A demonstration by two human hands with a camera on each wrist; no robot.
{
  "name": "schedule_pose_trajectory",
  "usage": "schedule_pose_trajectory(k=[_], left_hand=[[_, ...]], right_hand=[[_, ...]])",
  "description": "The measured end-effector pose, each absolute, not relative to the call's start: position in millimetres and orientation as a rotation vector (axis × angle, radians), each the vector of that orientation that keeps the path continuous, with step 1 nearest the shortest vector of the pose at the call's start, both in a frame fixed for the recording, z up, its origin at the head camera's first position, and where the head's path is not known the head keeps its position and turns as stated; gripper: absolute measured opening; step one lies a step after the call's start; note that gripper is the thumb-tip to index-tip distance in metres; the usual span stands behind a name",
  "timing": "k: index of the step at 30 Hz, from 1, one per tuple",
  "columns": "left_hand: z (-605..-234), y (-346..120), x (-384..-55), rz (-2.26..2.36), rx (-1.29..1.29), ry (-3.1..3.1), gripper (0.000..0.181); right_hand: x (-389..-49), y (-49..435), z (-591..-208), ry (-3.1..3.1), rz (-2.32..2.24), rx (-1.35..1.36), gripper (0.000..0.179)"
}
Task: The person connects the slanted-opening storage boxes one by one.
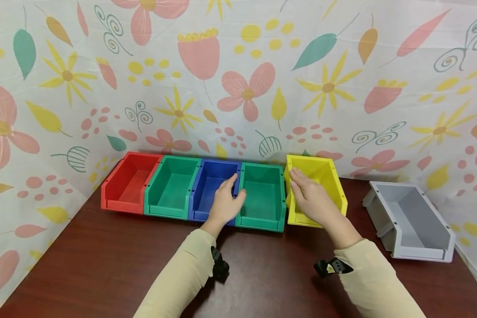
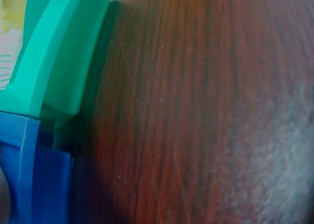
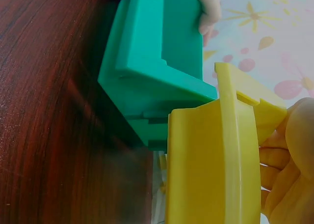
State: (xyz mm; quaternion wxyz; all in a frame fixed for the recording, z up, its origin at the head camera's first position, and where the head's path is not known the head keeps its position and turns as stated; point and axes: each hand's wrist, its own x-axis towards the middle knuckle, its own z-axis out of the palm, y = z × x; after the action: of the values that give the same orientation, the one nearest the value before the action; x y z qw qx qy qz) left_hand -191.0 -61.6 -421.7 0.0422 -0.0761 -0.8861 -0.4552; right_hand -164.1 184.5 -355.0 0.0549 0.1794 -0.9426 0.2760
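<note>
Held over the right side of the blue bin [image 1: 196,196], my left hand [image 1: 224,198] has its fingers stretched forward and thumb spread toward the neighbouring green bin [image 1: 261,222]. At the yellow bin [image 1: 340,190], my right hand [image 1: 312,194] reaches over the front opening, its straight fingers at the bin's left wall. The right wrist view shows the yellow bin [image 3: 201,170] beside the green bin [image 3: 142,81], with my right hand [image 3: 289,170] at its far side. In the left wrist view only a sliver of my left hand shows, by the blue bin [image 2: 49,184].
Left of the blue bin, another green bin [image 1: 168,212] and a red bin [image 1: 123,205] continue the row. A grey bin [image 1: 419,253] stands apart and angled at the right. Behind the dark wooden table [image 1: 103,260] hangs a flower-patterned cloth [image 1: 206,101].
</note>
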Motion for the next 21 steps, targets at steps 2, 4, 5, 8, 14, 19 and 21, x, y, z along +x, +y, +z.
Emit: schedule_pose_trajectory(k=[2,4,5,8,14,19,21], left_hand=[[-421.6,-61.6,-191.2,-1.387,-0.233,-2.715,0.06],[-421.6,-61.6,-191.5,-1.385,-0.235,-2.715,0.06],[-421.7,-61.7,-191.8,-1.385,-0.235,-2.715,0.06],[-421.5,-61.7,-191.6,-1.385,-0.237,-2.716,0.06],[-420.8,-61.9,-190.8,-1.382,-0.238,-2.716,0.061],[-420.5,-61.9,-191.2,-1.385,-0.242,-2.714,0.06],[-420.0,-62.1,-191.2,-1.393,-0.242,-2.712,0.06]], right_hand=[[-164.6,183.9,-354.3,-2.867,0.824,0.546,0.048],[-165.1,183.2,-354.1,-2.872,0.811,0.543,0.048],[-165.3,183.0,-354.4,-2.875,0.805,0.542,0.049],[-165.8,182.3,-355.5,-2.882,0.794,0.536,0.049],[-166.6,181.8,-358.6,-2.889,0.782,0.522,0.049],[-167.4,181.4,-360.7,-2.883,0.784,0.52,0.048],[-167.5,181.0,-361.3,-2.885,0.784,0.517,0.048]])
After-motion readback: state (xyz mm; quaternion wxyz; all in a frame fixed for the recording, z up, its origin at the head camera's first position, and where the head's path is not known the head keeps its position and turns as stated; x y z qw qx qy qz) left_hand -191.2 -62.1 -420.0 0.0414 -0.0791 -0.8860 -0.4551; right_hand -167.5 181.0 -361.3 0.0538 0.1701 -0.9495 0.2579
